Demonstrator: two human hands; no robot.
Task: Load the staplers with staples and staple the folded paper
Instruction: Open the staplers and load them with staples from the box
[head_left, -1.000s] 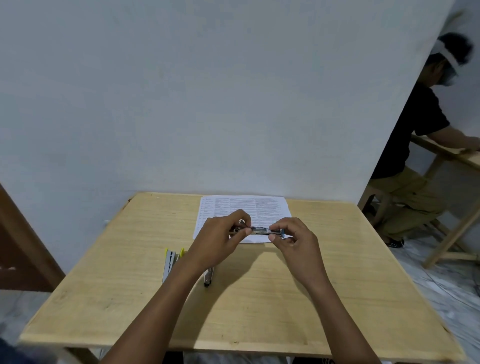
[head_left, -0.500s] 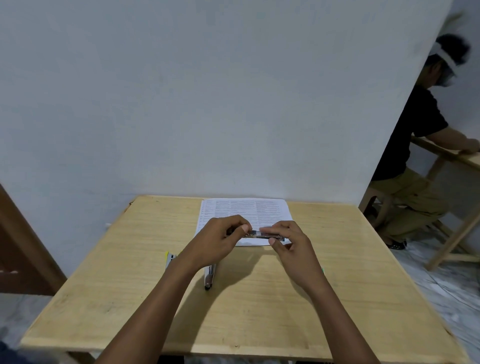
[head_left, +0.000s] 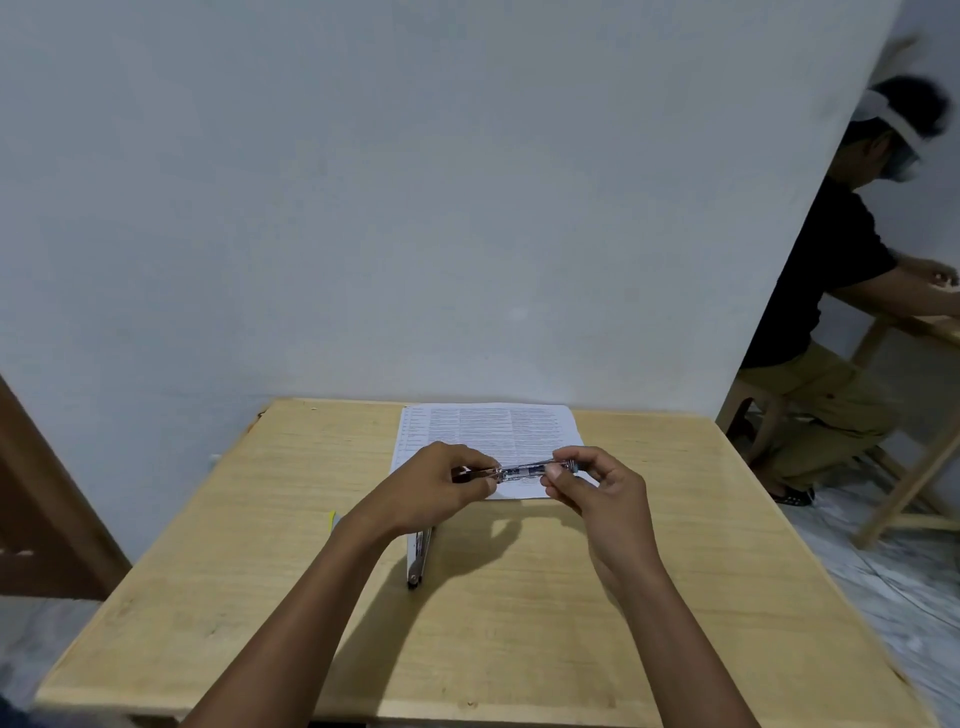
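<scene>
Since half a second ago the two hands have moved a little apart, so more of the stapler (head_left: 524, 471) shows between them, and the right hand has shifted to the right. It is a small metal stapler, held level above the near edge of the folded paper (head_left: 488, 431) and not touching the bench (head_left: 519, 597). The left hand (head_left: 441, 488) pinches its left end between thumb and fingertips, and the right hand (head_left: 602, 488) pinches its right end in the same way, with the other fingers curled in. Whether the stapler is open or shut I cannot tell, because it is small and blurred.

The folded paper lies flat at the far middle of the bench, near the wall (head_left: 415, 208), and carries printed text. A second stapler (head_left: 420, 558) lies on the bench under the left wrist, partly hidden by it, with its end pointing to the near edge. Just left of the left forearm a small yellow thing (head_left: 332, 521) shows; what it is I cannot tell. At the far right another person (head_left: 826, 312) sits at another wooden table (head_left: 930, 332).
</scene>
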